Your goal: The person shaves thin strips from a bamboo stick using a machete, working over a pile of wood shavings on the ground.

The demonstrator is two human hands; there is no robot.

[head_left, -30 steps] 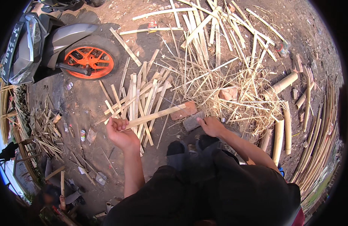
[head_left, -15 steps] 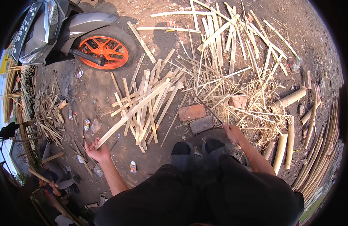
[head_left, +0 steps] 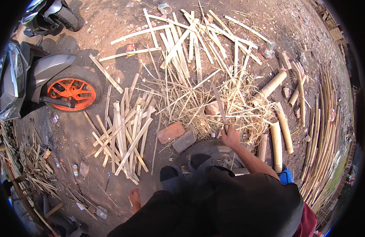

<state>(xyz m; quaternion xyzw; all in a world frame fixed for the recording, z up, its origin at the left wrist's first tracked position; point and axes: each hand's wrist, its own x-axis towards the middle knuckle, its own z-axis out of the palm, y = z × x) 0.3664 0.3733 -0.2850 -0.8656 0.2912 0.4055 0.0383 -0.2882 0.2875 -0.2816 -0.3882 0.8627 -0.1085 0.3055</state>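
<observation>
Right hand [head_left: 231, 136] is closed round the handle of a long blade [head_left: 218, 103] angled up over the pile of shavings [head_left: 214, 104] by the two bricks [head_left: 177, 135], left hand [head_left: 134, 197] hangs low and empty with fingers loose, near the split bamboo strips [head_left: 125, 134] fanned on the ground.

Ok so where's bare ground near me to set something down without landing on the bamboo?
Bare dirt lies left of the split bamboo strips, between them and the orange wheel, and a smaller patch below the strips near the left hand. It is crowded ahead: the shavings heap, where the right hand holds a blade, and the bamboo poles on the right.
</observation>
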